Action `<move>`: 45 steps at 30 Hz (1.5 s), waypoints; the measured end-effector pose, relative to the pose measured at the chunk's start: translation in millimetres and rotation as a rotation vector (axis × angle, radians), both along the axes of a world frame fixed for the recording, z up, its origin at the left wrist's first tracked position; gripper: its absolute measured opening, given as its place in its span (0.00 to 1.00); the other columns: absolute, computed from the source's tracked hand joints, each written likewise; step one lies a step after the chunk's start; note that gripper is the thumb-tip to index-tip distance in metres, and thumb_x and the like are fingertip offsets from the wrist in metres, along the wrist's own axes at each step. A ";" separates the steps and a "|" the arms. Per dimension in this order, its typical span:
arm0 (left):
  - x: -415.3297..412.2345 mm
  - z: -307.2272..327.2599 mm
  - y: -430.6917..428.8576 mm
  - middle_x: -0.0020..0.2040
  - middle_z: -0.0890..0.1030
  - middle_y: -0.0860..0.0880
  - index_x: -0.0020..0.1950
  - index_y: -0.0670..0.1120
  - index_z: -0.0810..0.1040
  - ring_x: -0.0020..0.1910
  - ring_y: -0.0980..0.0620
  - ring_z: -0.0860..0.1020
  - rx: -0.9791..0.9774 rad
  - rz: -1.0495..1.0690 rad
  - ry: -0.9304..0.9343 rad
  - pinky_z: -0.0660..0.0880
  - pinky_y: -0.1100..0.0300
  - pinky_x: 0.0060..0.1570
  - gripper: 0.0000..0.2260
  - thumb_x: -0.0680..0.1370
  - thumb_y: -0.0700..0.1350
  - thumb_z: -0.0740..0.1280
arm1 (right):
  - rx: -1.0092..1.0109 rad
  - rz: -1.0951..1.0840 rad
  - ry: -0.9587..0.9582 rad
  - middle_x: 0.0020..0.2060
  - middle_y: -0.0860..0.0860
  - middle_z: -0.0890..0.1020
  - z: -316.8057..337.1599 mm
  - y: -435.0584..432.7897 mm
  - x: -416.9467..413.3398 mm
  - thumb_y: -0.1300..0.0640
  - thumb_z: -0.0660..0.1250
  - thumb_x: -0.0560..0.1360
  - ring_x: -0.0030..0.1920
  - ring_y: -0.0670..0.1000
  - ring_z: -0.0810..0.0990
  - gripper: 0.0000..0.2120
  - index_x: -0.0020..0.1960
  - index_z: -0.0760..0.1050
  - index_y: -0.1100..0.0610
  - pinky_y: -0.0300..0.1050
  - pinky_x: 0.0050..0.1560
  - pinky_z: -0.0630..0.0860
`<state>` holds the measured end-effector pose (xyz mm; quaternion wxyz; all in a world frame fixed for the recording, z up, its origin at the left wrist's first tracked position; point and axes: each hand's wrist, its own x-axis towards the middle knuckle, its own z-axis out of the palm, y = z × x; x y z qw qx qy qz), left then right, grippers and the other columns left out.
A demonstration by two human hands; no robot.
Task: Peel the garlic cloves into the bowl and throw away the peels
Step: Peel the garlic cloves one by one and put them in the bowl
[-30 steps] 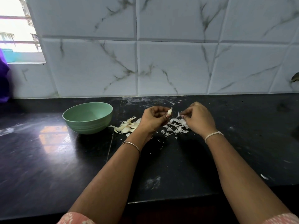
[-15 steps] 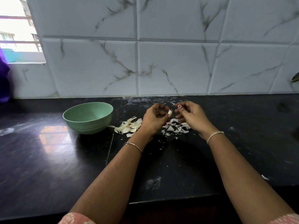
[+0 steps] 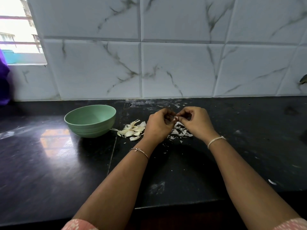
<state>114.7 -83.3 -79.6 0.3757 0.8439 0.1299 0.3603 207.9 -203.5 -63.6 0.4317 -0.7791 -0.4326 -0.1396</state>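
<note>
Two bare arms, with pink sleeves and a band on each wrist.
The left sleeve and right sleeve are pink with little white marks (only their edges show at the bottom). Below the left hand sits a thin bracelet with a tiny knot in it. Below the right hand sits a pale string band.

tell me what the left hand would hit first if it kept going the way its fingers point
Most likely the right hand: the left hand curls its fingers toward it, with only the clove pinched between the two. Depth is hard to judge from one view.
</note>
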 end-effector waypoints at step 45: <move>-3.5 11.3 -5.1 0.41 0.82 0.42 0.51 0.42 0.72 0.35 0.50 0.78 -0.604 -0.259 -0.061 0.79 0.58 0.32 0.02 0.80 0.38 0.64 | 0.136 0.131 0.234 0.42 0.51 0.86 0.8 2.3 0.8 0.63 0.73 0.73 0.45 0.50 0.85 0.07 0.46 0.82 0.52 0.53 0.52 0.81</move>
